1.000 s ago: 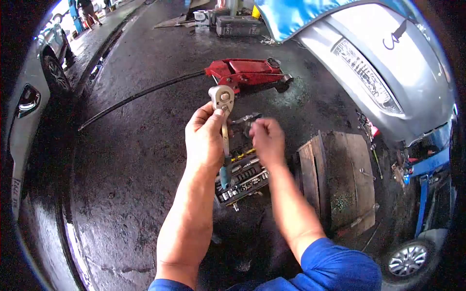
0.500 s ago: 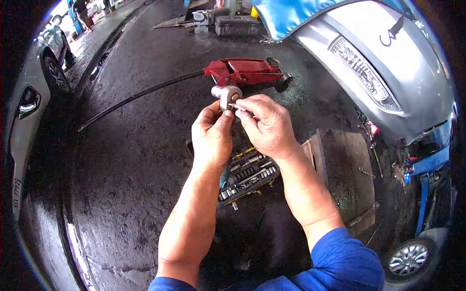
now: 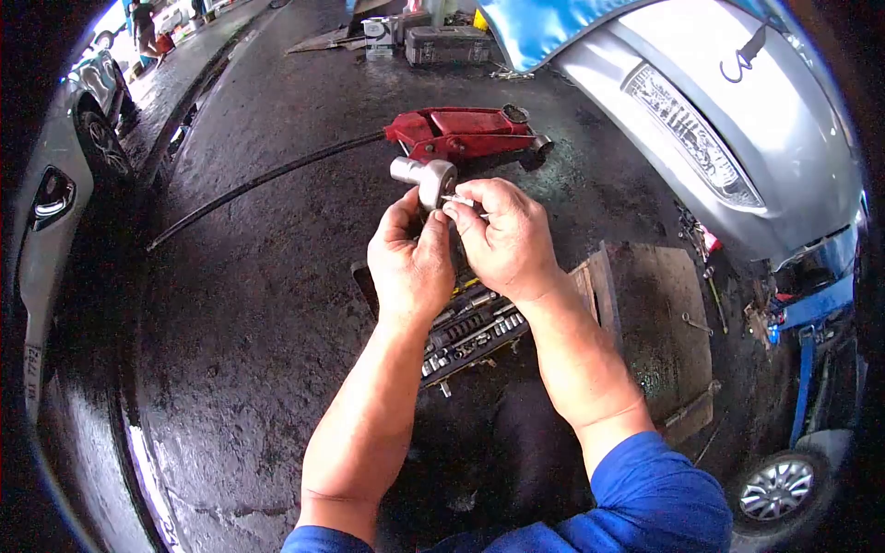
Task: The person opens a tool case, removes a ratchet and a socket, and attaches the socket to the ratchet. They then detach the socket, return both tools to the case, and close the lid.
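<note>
My left hand (image 3: 411, 263) is closed round a ratchet wrench (image 3: 433, 184), whose round metal head rises above the fingers. A silver socket (image 3: 404, 170) sticks out from the head to the left. The handle is hidden by my hand and wrist. Beside it, my right hand (image 3: 507, 240) pinches a small thin metal piece (image 3: 458, 199) between thumb and fingers, its tip against the face of the ratchet head. The exact kind of that piece is too small to make out. Beneath my hands an open socket set case (image 3: 479, 334) lies on the floor, partly covered by my forearms.
A red floor jack (image 3: 461, 131) with a long black handle (image 3: 267, 182) stands ahead. On the right are a wooden board (image 3: 659, 323) bearing a wrench (image 3: 696, 323) and a silver car front (image 3: 784, 120). A toolbox (image 3: 449, 46) stands behind; another car (image 3: 55, 240) is left.
My left hand has shifted slightly right and turned the ratchet, so the socket now shows more from the side. My right hand keeps its pinch at the ratchet head.
</note>
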Demonstrator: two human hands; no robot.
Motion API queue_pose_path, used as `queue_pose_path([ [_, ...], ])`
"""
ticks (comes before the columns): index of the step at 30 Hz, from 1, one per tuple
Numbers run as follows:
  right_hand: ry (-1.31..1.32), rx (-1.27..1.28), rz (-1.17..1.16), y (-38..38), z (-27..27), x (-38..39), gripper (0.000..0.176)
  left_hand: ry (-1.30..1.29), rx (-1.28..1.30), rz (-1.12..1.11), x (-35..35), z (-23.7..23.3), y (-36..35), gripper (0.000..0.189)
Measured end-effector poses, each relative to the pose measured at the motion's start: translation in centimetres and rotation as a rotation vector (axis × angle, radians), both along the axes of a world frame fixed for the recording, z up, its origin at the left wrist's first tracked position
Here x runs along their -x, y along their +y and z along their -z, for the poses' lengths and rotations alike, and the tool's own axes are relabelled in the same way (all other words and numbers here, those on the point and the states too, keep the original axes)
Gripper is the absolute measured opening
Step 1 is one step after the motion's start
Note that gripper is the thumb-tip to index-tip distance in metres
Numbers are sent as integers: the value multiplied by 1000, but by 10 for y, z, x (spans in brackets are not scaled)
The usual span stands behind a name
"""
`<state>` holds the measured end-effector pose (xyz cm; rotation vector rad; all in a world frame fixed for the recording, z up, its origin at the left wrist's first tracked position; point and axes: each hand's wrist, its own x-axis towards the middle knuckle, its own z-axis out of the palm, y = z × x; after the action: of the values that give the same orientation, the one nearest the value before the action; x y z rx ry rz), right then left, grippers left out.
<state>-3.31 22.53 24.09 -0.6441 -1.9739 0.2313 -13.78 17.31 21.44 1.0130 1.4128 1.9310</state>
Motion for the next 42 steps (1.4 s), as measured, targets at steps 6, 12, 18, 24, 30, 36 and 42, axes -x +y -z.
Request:
queue_pose_path([
  [6,75,56,-4,-2,0,0,13,-217,-24,53,2,3,6,28],
  [12,129,29,9,6,-1,-13,14,-655,25,190,11,-9,3,24],
  [18,53,-14,-38,4,-9,-16,16,-747,29,279,12,-11,-2,27],
  [24,-8,-52,-56,4,-13,-16,18,-780,27,309,10,-15,-4,27],
  [30,-40,-104,-56,4,-16,-16,16,-755,-8,320,8,-12,-3,26],
  [36,-63,-123,-50,2,-18,-16,15,-685,-40,307,7,-7,0,25],
  [42,-71,-82,-21,3,-14,-12,16,-653,-20,289,6,-8,-2,25],
])
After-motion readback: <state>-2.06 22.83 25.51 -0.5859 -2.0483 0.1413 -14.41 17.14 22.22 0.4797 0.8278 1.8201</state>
